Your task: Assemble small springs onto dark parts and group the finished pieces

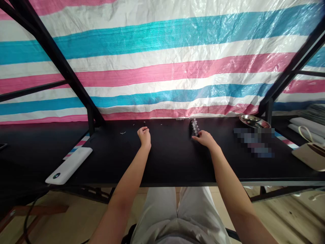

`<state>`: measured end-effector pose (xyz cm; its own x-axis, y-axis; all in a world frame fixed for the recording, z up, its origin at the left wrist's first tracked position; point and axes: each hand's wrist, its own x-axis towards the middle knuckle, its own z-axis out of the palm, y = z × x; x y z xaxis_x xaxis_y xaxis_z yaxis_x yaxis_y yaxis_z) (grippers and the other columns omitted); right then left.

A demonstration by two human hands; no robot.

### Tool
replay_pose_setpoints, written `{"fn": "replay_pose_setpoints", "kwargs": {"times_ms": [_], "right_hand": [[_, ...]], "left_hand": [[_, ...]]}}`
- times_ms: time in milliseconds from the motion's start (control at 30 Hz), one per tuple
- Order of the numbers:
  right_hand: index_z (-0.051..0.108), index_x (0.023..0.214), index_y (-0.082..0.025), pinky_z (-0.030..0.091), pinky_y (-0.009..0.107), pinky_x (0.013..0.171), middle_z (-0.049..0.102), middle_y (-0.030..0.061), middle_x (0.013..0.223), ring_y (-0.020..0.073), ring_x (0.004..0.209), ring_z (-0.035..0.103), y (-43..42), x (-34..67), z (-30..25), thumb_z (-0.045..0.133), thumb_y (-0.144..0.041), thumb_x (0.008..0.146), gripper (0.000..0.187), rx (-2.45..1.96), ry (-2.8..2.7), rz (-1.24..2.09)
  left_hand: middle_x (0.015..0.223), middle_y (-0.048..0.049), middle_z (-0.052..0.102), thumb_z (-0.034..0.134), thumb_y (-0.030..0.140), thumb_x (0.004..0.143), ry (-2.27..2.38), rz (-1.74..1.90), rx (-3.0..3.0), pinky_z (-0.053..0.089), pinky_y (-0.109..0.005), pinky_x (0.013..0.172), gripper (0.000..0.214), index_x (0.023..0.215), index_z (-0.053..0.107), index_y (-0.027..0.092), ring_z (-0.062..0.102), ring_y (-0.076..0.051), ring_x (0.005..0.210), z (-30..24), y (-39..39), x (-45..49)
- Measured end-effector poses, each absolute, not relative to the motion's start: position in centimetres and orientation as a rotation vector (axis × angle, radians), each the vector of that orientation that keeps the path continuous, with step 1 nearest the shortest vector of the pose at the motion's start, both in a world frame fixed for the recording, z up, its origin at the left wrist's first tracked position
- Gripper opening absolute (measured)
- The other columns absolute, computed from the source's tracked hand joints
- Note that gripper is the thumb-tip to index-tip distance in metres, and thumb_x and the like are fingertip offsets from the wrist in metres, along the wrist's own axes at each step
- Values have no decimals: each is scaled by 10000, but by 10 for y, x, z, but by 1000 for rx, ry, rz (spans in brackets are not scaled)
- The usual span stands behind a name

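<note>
My left hand is over the black table, left of the middle, with its fingers pinched together. A small dark slim piece shows just past the fingertips; it is too small to name. My right hand has its thumb and fingers closed at the near end of a dark block. Along that block's right side runs a row of clear, knob-like pieces. The fingers cover part of its near end. Beyond it, near the table's back edge, lies a short row of small shiny pieces.
A thin pale bit lies left of my left hand. A white power bank sits at the table's left edge. Right are a shiny metal dish, a blurred patch and a beige bag. A striped sheet hangs behind.
</note>
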<state>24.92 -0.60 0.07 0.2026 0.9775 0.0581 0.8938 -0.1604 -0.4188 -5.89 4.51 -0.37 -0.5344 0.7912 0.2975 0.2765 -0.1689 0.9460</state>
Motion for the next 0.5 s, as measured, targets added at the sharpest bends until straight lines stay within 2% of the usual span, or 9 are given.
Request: {"fn": "replay_pose_setpoints", "kwargs": {"times_ms": [67, 133, 233, 333, 500], "right_hand": [[580, 989, -113, 412, 279, 699, 620, 111, 907, 213, 833, 582, -7, 253, 0, 608, -496, 713, 473, -2128, -1756, 341], [574, 1001, -110, 414, 287, 710, 617, 120, 920, 219, 841, 580, -8, 257, 0, 604, -504, 712, 489, -2135, -1760, 347], [580, 997, -114, 419, 291, 705, 613, 124, 918, 226, 841, 581, -11, 260, 2, 601, -546, 693, 529, -2127, -1788, 387], [588, 983, -124, 423, 289, 687, 609, 119, 912, 227, 831, 583, -15, 262, 7, 596, -591, 671, 561, -2108, -1813, 440], [581, 983, -123, 421, 293, 684, 611, 126, 929, 236, 845, 578, -20, 261, 13, 585, -593, 679, 559, -2110, -1792, 429]], "left_hand": [[1216, -98, 433, 503, 145, 739, 1842, 1660, 1195, 393, -302, 974, 163, 877, 586, 169, 501, -177, 1106, -2, 46, -65], [1336, -83, 355, 542, 155, 729, 1933, 1507, 1269, 288, -330, 1063, 211, 923, 613, 199, 367, -219, 1255, 0, 47, -69], [1454, -45, 225, 578, 209, 728, 1981, 1250, 1459, 232, -390, 1090, 345, 1068, 600, 256, 214, -276, 1343, 2, 49, -75], [1490, -36, 164, 575, 252, 740, 2014, 1046, 1626, 169, -450, 1101, 448, 1186, 547, 289, 114, -293, 1373, 1, 55, -79], [1500, -57, 156, 549, 315, 767, 2078, 838, 1818, 128, -500, 1096, 515, 1276, 477, 283, 105, -300, 1374, -5, 64, -84]]}}
